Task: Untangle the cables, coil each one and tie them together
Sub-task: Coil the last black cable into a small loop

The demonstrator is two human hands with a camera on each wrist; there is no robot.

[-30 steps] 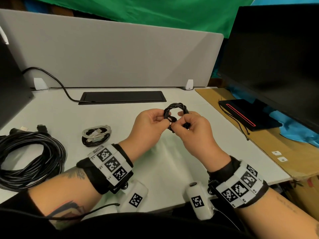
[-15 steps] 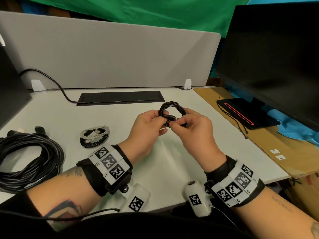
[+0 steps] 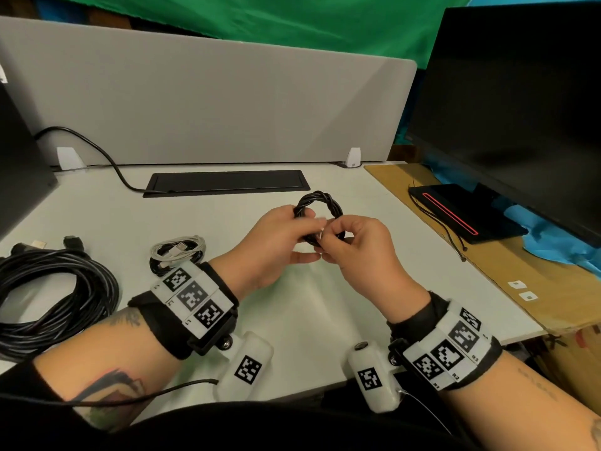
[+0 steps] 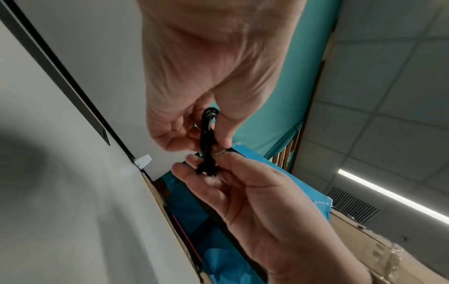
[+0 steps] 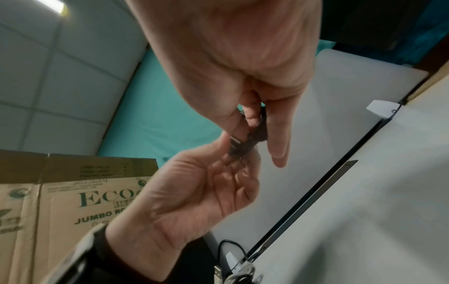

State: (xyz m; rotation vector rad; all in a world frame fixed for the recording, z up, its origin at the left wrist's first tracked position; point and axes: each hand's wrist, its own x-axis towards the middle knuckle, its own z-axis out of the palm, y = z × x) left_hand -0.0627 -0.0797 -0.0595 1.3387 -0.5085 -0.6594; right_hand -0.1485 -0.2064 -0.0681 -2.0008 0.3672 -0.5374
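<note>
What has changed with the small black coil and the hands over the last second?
Little. Both hands have kept their hold on the small black twisted cable coil above the desk: left hand on its left side, right hand pinching at its lower edge by the metal plug tip. The fingers only shifted slightly. The big black cable bundle and the white-and-black coiled pair stayed on the pale desk.

Small black cable twisted into a ring-shaped coil (image 3: 320, 206), held upright above the desk between both hands, silver plug end at its near side. White cable coiled over a black coil (image 3: 178, 252), flat, left of the left hand. Large loose black cable bundle (image 3: 48, 297) further left.
</note>
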